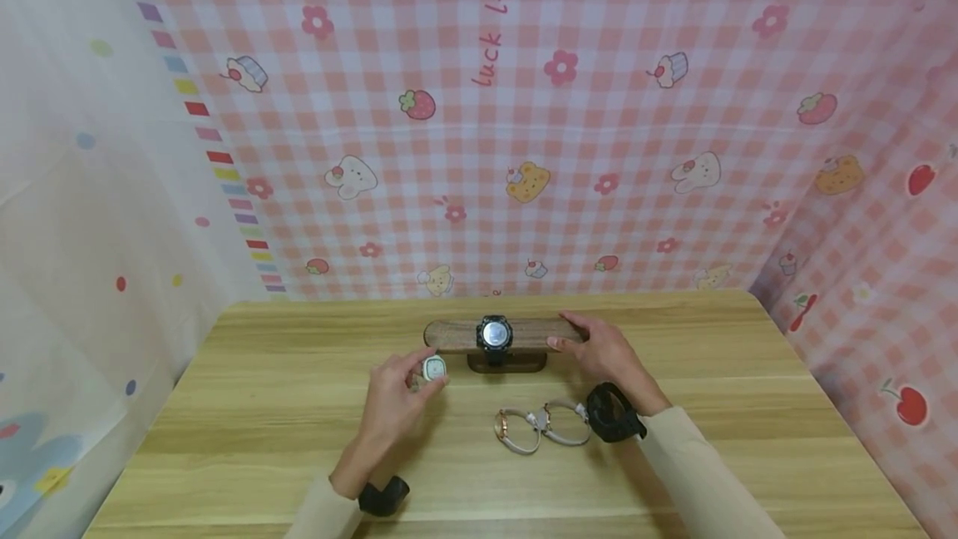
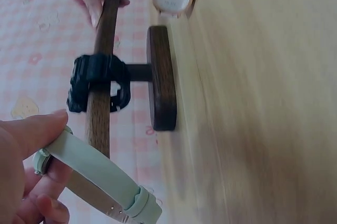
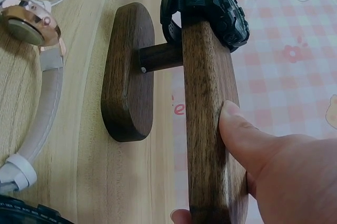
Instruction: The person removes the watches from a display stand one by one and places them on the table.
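Note:
My left hand point(image 1: 392, 398) pinches a mint-green watch point(image 1: 434, 368) between thumb and fingers, its dial up, just in front of the bar's left end. In the left wrist view its green strap point(image 2: 97, 163) is buckled into a loop. A dark wooden watch stand point(image 1: 535, 331) has a long bar on a short post and a rounded base point(image 3: 126, 76). Around the bar, left of its middle, sits a chunky black watch point(image 1: 495, 333). My right hand point(image 1: 604, 354) grips the bar's right end, thumb point(image 3: 245, 134) along the near side.
Two pale-strapped watches with rose-gold cases, one point(image 1: 518, 431) beside the other point(image 1: 566, 422), lie in front of the stand. A black looped watch point(image 1: 612, 412) lies by my right wrist. Behind the wooden table point(image 1: 262, 406) hangs a pink checked cloth point(image 1: 479, 148).

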A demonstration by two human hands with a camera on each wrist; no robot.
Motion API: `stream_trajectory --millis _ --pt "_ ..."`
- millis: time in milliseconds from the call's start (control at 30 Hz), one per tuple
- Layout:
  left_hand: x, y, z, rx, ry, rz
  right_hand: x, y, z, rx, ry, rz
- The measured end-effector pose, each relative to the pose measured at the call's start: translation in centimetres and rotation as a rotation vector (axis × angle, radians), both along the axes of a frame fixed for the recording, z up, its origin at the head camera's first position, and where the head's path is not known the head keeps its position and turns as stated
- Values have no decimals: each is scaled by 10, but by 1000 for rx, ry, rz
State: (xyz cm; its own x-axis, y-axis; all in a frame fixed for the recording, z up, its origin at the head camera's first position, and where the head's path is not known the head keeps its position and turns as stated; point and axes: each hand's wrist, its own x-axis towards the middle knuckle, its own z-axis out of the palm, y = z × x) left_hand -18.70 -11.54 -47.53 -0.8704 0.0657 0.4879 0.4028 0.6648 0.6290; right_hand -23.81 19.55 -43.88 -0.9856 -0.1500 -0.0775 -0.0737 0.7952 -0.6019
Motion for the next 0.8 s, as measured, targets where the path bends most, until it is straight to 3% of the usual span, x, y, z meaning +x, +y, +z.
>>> stream_trajectory --millis 267,500,800 --pt "9 12 0 -26 0 -61 -1 1 0 -6 3 0" --pt "16 21 -6 -52 -59 -114 -1 1 0 -10 0 -6" --pt "19 29 -13 -93 -123 -125 -1 1 -1 -13 3 -7"
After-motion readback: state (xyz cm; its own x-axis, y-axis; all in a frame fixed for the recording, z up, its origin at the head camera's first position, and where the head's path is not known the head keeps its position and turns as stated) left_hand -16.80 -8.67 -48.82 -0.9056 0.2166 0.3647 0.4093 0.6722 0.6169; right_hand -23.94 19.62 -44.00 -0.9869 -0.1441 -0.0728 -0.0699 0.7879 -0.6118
